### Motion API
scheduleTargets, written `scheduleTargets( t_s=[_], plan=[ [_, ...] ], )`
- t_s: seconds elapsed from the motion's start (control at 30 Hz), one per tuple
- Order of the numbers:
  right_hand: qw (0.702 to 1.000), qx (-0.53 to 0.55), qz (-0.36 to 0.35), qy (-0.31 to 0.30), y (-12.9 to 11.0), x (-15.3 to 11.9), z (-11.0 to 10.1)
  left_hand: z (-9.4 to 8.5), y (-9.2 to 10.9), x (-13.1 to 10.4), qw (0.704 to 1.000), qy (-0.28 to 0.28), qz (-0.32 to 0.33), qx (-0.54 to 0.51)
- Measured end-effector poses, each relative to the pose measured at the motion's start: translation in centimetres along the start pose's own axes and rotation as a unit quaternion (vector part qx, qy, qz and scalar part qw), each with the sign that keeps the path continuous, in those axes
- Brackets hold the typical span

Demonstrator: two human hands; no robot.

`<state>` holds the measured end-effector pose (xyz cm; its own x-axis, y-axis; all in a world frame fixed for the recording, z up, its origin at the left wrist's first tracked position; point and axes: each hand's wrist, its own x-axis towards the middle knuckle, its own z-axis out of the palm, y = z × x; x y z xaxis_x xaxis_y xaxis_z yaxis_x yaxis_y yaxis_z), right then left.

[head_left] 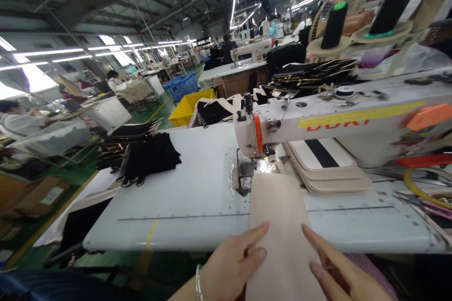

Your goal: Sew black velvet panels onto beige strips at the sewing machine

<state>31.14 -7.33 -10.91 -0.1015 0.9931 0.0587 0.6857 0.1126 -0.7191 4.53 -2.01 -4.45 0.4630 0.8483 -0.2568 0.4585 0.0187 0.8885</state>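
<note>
A: Where is your beige panel (277,225)?
B: Flat before you, its far end close to the sewing machine's needle area (261,165), its near end past the tabletop's (197,188) near edge.
A: And your grip?
B: Your left hand (229,263) rests thumb and forefinger, slightly apart, on the panel's left side. Your right hand (342,268) has them parted at its right edge. What your other fingers do, I can't tell.
A: So which step is this?
B: You seem to be guiding and lining it up; any shift calls for even, light pressure from both sides.
A: Any room?
B: Plenty to the left, up to the black pieces (151,160). On the right, the stacked panels (335,181) crowd the far corner.
</note>
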Motion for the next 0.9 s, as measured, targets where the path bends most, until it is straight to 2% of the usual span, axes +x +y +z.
scheduleTargets(
  t_s=[0.07,0.13,0.17,0.23,0.33,0.43,0.6,0.77,0.9],
  plan=[
    [1.000,0.011,0.002,-0.006,-1.3,1.2,0.5,-2.1,0.9,0.8,0.980,0.041,0.017,0.193],
    [1.000,0.020,-0.005,-0.004,-2.3,2.3,0.5,-3.7,1.5,2.9,0.939,0.105,0.086,0.317],
    [1.000,0.023,-0.007,-0.002,-2.6,2.9,0.5,-4.1,1.5,4.3,0.919,0.117,0.132,0.353],
    [1.000,0.028,0.000,0.002,-2.8,3.9,0.6,-4.6,1.0,7.1,0.889,0.103,0.211,0.393],
    [0.999,0.029,0.016,0.013,-2.6,5.1,0.9,-4.8,-0.3,10.3,0.867,0.074,0.252,0.424],
    [0.999,0.025,0.017,0.016,-2.5,5.5,0.9,-4.8,-1.0,11.1,0.863,0.075,0.260,0.427],
    [0.999,0.027,-0.023,-0.016,-2.7,5.4,0.2,-4.5,-0.7,10.1,0.864,0.074,0.242,0.435],
    [0.999,0.031,-0.012,0.028,-2.7,5.6,-0.1,-4.3,-0.4,9.9,0.871,0.086,0.228,0.427],
    [0.999,0.035,-0.013,-0.020,-3.4,5.3,-0.5,-4.3,-0.1,9.4,0.878,0.070,0.238,0.408]
  ],
)
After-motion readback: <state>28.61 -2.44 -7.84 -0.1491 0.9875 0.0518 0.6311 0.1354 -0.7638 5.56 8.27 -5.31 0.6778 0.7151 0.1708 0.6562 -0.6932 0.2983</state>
